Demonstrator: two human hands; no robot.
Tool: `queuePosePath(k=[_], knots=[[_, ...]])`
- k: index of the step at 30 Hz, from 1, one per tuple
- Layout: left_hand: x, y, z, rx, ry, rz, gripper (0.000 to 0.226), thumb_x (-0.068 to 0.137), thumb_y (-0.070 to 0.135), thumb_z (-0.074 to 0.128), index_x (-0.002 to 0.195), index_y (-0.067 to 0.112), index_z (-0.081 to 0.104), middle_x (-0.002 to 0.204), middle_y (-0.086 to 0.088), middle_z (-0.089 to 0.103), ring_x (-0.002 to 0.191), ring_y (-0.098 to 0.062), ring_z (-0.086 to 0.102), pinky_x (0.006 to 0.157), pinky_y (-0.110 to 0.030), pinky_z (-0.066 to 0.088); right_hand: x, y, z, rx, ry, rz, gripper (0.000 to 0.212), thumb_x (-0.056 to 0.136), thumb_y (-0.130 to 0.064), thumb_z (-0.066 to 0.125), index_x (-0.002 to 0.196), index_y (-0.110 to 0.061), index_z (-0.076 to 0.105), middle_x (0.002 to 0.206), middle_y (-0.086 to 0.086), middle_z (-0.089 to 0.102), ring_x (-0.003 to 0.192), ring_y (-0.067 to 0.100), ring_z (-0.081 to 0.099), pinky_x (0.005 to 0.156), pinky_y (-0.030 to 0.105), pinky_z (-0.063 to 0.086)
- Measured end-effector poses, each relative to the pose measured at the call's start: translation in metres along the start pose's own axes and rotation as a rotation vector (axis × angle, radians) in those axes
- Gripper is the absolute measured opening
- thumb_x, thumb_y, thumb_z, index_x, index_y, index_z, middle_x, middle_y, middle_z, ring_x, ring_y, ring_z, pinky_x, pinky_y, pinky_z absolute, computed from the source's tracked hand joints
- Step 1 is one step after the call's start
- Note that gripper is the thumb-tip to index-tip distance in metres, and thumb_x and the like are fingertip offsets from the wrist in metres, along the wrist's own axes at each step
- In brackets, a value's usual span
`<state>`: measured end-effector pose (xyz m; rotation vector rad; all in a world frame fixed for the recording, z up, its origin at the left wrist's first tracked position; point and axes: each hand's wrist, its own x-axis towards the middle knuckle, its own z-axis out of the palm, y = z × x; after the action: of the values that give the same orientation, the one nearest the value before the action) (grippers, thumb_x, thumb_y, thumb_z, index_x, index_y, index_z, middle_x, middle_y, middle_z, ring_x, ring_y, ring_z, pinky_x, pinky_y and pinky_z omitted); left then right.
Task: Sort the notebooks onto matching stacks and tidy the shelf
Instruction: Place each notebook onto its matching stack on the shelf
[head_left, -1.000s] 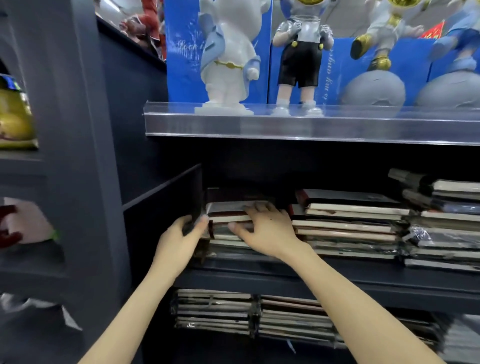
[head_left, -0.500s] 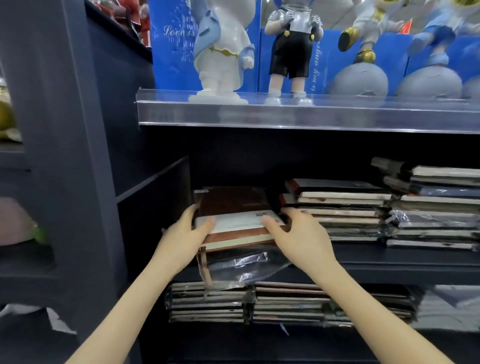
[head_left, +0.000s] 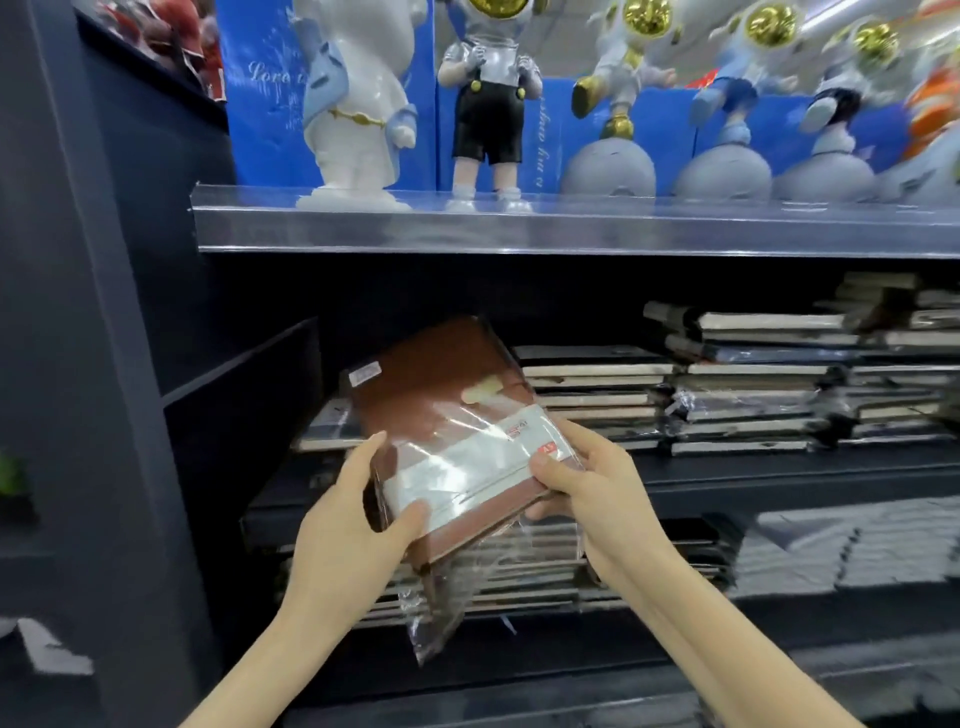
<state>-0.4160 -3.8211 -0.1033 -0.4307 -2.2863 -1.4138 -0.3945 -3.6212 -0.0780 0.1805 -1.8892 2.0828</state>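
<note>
I hold a small pile of brown notebooks (head_left: 436, 395) in clear plastic wrap, tilted, in front of the middle shelf (head_left: 727, 475). My left hand (head_left: 348, 525) grips the pile's near left corner, thumb on top. My right hand (head_left: 597, 491) grips the near right edge by the white paper band. Loose wrap hangs below the pile. A thin remainder of the left stack (head_left: 324, 434) lies on the shelf behind my left hand. Two taller notebook stacks (head_left: 592, 389) (head_left: 758, 384) lie to the right on the same shelf.
A clear-fronted upper shelf (head_left: 519, 228) carries several astronaut figurines (head_left: 358, 104) just above the notebooks. More wrapped notebooks (head_left: 519, 571) fill the lower shelf. A dark upright panel (head_left: 114, 364) bounds the shelf on the left.
Both hands have lifted the top notebooks off the left stack and drawn them out of the shelf toward me, tilting them. The camera has moved closer and looks up slightly.
</note>
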Motion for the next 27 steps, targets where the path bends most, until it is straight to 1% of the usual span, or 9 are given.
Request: queuePosePath(k=[3,5,8,11,16,19,21,25,27], knots=[[-0.009,0.022,0.02,-0.171,0.008,-0.062,0.066,0.078,0.022,0.075,0.128,0.045,0.038,0.105,0.028,0.05,0.105,-0.001,0.052,0.085,-0.021,0.041,-0.024,-0.011,-0.04,0.007,-0.006,-0.035,0.037,0.092,0.005,0.053,0.112,-0.024,0.066,0.094,0.007,0.075,0.066,0.012,0.065,0.047,0.021,0.05],[-0.013,0.04,0.038,-0.275,-0.031,-0.089,0.073,0.075,0.023,0.078,0.129,0.045,0.033,0.107,0.018,0.057,0.099,0.0,0.056,0.076,-0.019,0.043,-0.042,-0.019,-0.072,-0.022,0.017,-0.041,0.038,0.092,0.004,0.053,0.115,-0.024,0.065,0.096,0.004,0.075,0.07,0.013,0.065,0.049,0.022,0.05],[-0.026,0.074,0.08,-0.371,-0.093,-0.074,0.098,0.073,0.02,0.08,0.142,0.047,0.016,0.121,0.011,0.055,0.108,-0.006,0.057,0.09,-0.03,0.047,-0.073,-0.034,-0.126,-0.079,0.065,-0.079,0.039,0.091,0.002,0.055,0.122,-0.022,0.061,0.101,0.004,0.074,0.082,0.017,0.067,0.057,0.025,0.055],[-0.041,0.114,0.125,-0.398,-0.152,-0.04,0.104,0.072,0.022,0.081,0.141,0.055,0.01,0.127,0.009,0.053,0.111,-0.009,0.056,0.096,-0.035,0.045,-0.102,-0.053,-0.18,-0.119,0.146,-0.135,0.039,0.091,-0.001,0.057,0.119,-0.027,0.062,0.098,-0.001,0.075,0.084,0.012,0.067,0.068,0.027,0.057],[-0.057,0.168,0.191,-0.467,-0.241,0.059,0.092,0.07,0.02,0.083,0.108,0.079,0.023,0.138,0.008,0.049,0.116,-0.015,0.057,0.1,-0.042,0.047,-0.137,-0.068,-0.26,-0.126,0.256,-0.129,0.035,0.093,-0.01,0.056,0.121,-0.03,0.061,0.097,-0.001,0.074,0.084,0.012,0.068,0.071,0.02,0.055],[-0.068,0.191,0.226,-0.442,-0.29,0.138,0.085,0.074,0.022,0.08,0.109,0.075,0.023,0.122,0.029,0.047,0.114,-0.009,0.054,0.095,-0.034,0.047,-0.153,-0.068,-0.299,-0.058,0.308,-0.094,0.033,0.094,-0.006,0.054,0.116,-0.026,0.065,0.096,0.006,0.074,0.078,0.016,0.067,0.061,0.021,0.055],[-0.072,0.205,0.245,-0.41,-0.298,0.18,0.08,0.077,0.026,0.077,0.12,0.067,0.024,0.11,0.036,0.044,0.109,-0.007,0.054,0.089,-0.029,0.046,-0.159,-0.068,-0.322,-0.011,0.336,-0.071,0.031,0.094,-0.004,0.051,0.111,-0.024,0.066,0.098,0.006,0.075,0.079,0.016,0.069,0.058,0.021,0.054],[-0.068,0.227,0.277,-0.237,-0.318,0.26,0.075,0.082,0.04,0.069,0.139,0.05,0.021,0.105,0.026,0.052,0.096,0.002,0.055,0.075,-0.014,0.041,-0.159,-0.067,-0.367,0.071,0.424,-0.065,0.028,0.091,-0.003,0.053,0.107,-0.018,0.07,0.097,0.01,0.074,0.076,0.02,0.064,0.052,0.024,0.053],[-0.063,0.238,0.289,-0.058,-0.306,0.343,0.07,0.086,0.047,0.061,0.141,0.049,0.018,0.092,0.022,0.055,0.081,0.003,0.053,0.068,-0.016,0.041,-0.157,-0.066,-0.393,0.114,0.468,-0.061,0.031,0.085,-0.007,0.059,0.113,-0.014,0.069,0.1,0.017,0.068,0.086,0.028,0.055,0.058,0.029,0.05]])
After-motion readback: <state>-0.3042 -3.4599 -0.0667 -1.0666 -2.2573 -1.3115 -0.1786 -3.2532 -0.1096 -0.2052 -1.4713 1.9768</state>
